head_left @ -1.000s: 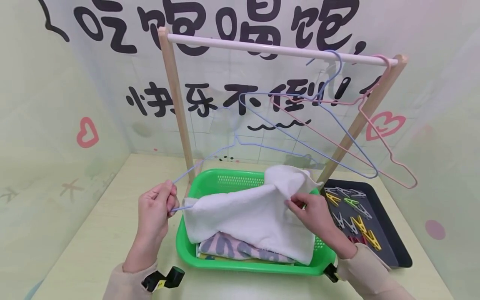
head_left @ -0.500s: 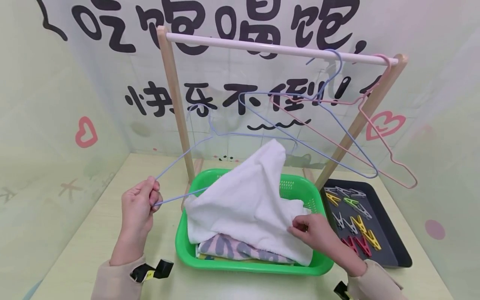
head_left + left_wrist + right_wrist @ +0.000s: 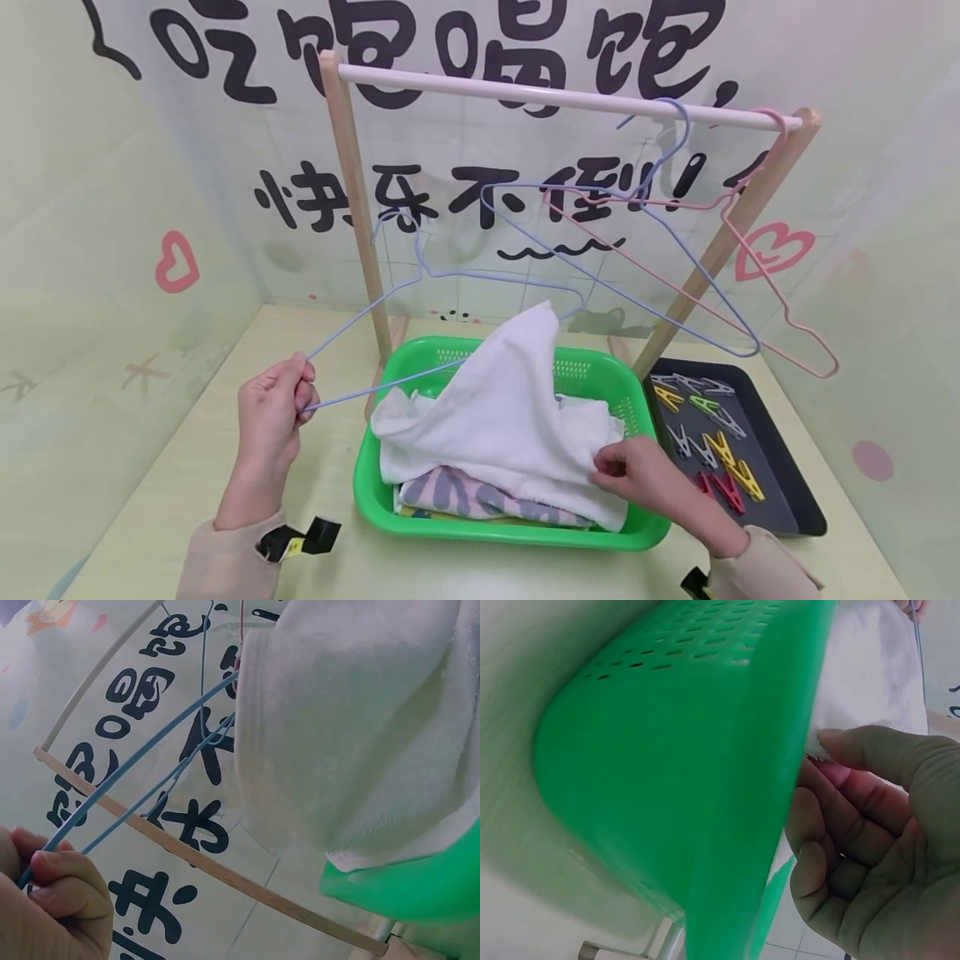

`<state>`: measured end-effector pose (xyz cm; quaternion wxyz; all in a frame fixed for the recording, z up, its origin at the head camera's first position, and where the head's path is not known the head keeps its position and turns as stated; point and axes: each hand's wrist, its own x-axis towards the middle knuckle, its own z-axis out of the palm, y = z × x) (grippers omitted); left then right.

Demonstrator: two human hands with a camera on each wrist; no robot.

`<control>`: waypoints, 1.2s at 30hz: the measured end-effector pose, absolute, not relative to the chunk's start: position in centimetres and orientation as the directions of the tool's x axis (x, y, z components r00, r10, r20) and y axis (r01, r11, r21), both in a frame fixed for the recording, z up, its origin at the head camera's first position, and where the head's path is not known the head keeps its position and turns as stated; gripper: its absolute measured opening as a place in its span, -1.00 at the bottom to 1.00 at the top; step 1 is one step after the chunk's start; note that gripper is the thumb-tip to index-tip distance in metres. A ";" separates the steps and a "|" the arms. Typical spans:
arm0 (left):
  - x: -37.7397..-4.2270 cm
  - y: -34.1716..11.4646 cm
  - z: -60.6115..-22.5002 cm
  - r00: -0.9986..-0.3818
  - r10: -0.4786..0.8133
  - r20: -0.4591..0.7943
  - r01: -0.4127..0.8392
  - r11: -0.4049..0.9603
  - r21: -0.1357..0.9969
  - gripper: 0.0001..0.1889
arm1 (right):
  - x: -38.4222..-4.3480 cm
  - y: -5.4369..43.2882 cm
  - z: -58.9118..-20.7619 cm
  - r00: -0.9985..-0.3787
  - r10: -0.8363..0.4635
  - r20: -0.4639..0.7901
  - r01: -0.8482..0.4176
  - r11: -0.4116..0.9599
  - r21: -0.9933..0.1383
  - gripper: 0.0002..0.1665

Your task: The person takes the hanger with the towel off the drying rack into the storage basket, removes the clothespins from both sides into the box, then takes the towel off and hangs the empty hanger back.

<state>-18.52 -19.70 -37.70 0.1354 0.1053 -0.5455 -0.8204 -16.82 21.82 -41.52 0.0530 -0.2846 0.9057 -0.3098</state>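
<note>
My left hand point(image 3: 273, 408) grips one end of a blue wire hanger point(image 3: 360, 321), left of the basket in the head view. The hanger is tilted, with its hook toward the wall. A white towel point(image 3: 502, 400) hangs over its lower bar, hiding part of it; the hanger's far corner shows above the cloth. My right hand point(image 3: 637, 475) pinches the towel's edge between thumb and fingers at the basket's right side, as the right wrist view also shows. The rest of the towel lies in the green basket point(image 3: 510, 537), on a folded pink-and-grey patterned cloth point(image 3: 457, 496).
Behind the basket stands a wooden rack with a white rod point(image 3: 555, 96). Another blue hanger point(image 3: 701, 267) and a pink hanger point(image 3: 780, 292) hang at its right end. A dark tray point(image 3: 806, 521) with several coloured clothespins point(image 3: 723, 450) stands right of the basket.
My left hand has moved left with the hanger. The towel's middle has risen into a peak over the bar, then dropped slightly. My right hand has shifted down and right, still pinching the towel.
</note>
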 end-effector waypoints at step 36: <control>-18.0 -19.5 -39.0 -0.995 -0.053 0.081 0.092 -0.281 0.955 -0.59 | -18.1 24.1 -37.3 -0.957 -0.066 0.282 -0.267 0.577 -0.772 -0.58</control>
